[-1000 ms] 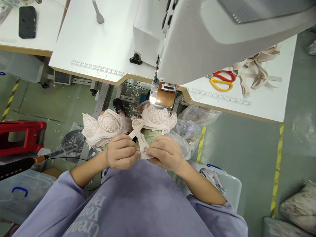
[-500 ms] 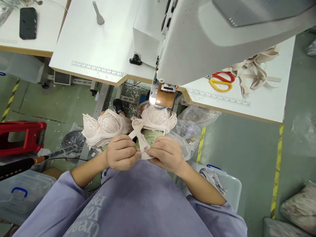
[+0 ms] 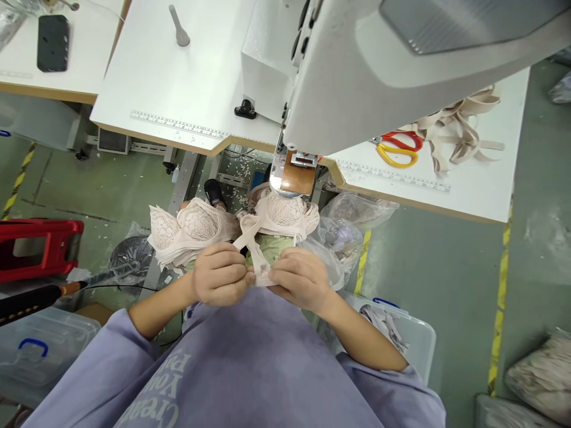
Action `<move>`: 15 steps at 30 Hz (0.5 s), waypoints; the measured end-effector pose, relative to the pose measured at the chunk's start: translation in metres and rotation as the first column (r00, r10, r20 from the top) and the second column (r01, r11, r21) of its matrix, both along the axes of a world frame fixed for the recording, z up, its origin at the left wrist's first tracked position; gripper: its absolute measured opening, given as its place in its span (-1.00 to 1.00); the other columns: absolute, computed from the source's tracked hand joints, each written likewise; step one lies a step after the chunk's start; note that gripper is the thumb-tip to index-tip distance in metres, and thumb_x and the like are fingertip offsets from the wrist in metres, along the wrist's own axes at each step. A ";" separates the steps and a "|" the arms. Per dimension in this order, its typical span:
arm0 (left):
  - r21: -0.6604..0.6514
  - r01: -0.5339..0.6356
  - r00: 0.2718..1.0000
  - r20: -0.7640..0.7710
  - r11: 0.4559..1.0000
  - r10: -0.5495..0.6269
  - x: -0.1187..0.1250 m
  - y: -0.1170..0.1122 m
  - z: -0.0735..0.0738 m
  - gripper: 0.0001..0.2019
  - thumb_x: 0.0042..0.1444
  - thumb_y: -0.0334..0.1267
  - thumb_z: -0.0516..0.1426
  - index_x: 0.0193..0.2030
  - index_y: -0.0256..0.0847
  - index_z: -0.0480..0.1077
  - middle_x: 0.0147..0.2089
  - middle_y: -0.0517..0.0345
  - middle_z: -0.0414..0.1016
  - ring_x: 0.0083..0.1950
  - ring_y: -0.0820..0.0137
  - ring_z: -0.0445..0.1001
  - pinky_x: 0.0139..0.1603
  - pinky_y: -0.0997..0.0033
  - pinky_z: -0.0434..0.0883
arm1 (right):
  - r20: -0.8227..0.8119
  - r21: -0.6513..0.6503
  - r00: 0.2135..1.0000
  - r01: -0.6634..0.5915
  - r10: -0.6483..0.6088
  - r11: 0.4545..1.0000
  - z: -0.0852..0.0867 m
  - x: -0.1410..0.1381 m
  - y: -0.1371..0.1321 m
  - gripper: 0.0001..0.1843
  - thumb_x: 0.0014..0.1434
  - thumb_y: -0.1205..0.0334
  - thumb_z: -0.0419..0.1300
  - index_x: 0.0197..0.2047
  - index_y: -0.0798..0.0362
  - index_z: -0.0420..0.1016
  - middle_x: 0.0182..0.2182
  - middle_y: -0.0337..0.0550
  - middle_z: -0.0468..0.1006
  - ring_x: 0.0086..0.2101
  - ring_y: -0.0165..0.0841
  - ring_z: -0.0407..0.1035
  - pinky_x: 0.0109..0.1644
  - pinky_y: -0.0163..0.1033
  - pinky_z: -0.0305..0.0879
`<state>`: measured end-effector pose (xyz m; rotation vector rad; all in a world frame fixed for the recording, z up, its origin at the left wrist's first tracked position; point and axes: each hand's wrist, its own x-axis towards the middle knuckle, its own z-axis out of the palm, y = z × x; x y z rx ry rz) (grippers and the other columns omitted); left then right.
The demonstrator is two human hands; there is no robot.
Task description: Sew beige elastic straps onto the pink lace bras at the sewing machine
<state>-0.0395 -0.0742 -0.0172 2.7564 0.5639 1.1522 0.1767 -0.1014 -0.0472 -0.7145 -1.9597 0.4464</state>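
Note:
My left hand (image 3: pixel 218 274) and my right hand (image 3: pixel 301 278) are both closed, pinching the end of a pale pink bra strap (image 3: pixel 256 255) between them, close to my chest. The strap runs up to a lace bra (image 3: pixel 285 215) lying under the head of the white sewing machine (image 3: pixel 379 71). A stack of lace bras (image 3: pixel 190 232) rests on my lap just left of my left hand.
The white work table (image 3: pixel 178 77) carries red and yellow scissors (image 3: pixel 399 147) and a pile of beige straps (image 3: pixel 459 128) at the right. A black phone (image 3: pixel 52 34) lies far left. Clear plastic bins (image 3: pixel 392 327) and bags flank my seat; a red crate (image 3: pixel 40 246) stands left.
Hardly anything moved. My fingers shifted slightly on the strap end while both hands stayed in place.

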 end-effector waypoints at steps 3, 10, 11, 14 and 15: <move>-0.001 -0.011 1.000 -0.002 1.000 0.010 0.000 -0.001 -0.002 -0.80 0.22 -0.48 0.18 -0.38 -0.15 0.34 -0.49 0.35 0.51 -0.39 0.49 0.56 -0.18 0.39 0.57 | -0.009 -0.024 1.000 0.020 -0.020 1.000 0.001 -0.001 -0.001 -0.95 0.34 0.26 0.18 -0.20 0.01 0.46 -0.44 -0.22 0.56 -0.44 -0.40 0.37 -0.24 -0.24 0.36; -0.310 -0.141 0.987 0.031 0.940 0.158 0.004 0.003 -0.019 -0.81 0.25 -0.34 0.22 -0.03 -0.11 0.37 -0.18 0.15 0.55 -0.12 0.36 0.57 0.05 0.20 0.52 | 0.077 -0.283 0.989 0.142 -0.126 0.948 0.000 0.011 0.002 -0.88 0.30 0.29 0.21 -0.13 -0.03 0.57 -0.38 -0.22 0.62 -0.41 -0.39 0.41 -0.28 -0.27 0.30; -0.398 -0.203 0.972 0.029 0.895 0.233 0.008 0.000 -0.029 -0.67 0.24 -0.27 0.24 0.11 -0.09 0.32 -0.02 0.03 0.53 0.04 0.27 0.54 0.15 0.08 0.47 | 0.036 -0.451 0.971 0.228 -0.237 0.863 -0.001 0.011 0.002 -0.87 0.33 0.21 0.18 -0.17 -0.03 0.57 -0.39 -0.22 0.61 -0.40 -0.38 0.42 -0.29 -0.28 0.30; -0.610 -0.216 0.964 -0.007 0.762 0.267 0.026 -0.018 -0.076 -0.08 0.07 0.04 0.34 0.44 -0.16 -0.04 0.41 -0.33 0.14 0.44 -0.09 0.16 0.36 -0.26 0.24 | -0.113 -0.866 0.809 0.204 -0.578 0.456 -0.003 0.001 -0.003 -0.69 0.34 -0.02 0.07 -0.19 0.00 0.52 -0.39 -0.22 0.56 -0.45 -0.36 0.37 -0.38 -0.29 0.31; -0.665 -0.175 0.979 -0.038 0.726 0.202 0.033 -0.025 -0.097 0.07 -0.02 0.13 0.36 0.48 -0.21 -0.11 0.45 -0.39 0.04 0.48 -0.18 0.07 0.38 -0.28 0.20 | -0.163 -0.925 0.772 0.098 -0.615 0.367 0.000 -0.003 -0.008 -0.67 0.31 -0.07 0.08 -0.17 0.00 0.50 -0.39 -0.23 0.55 -0.46 -0.35 0.36 -0.41 -0.28 0.30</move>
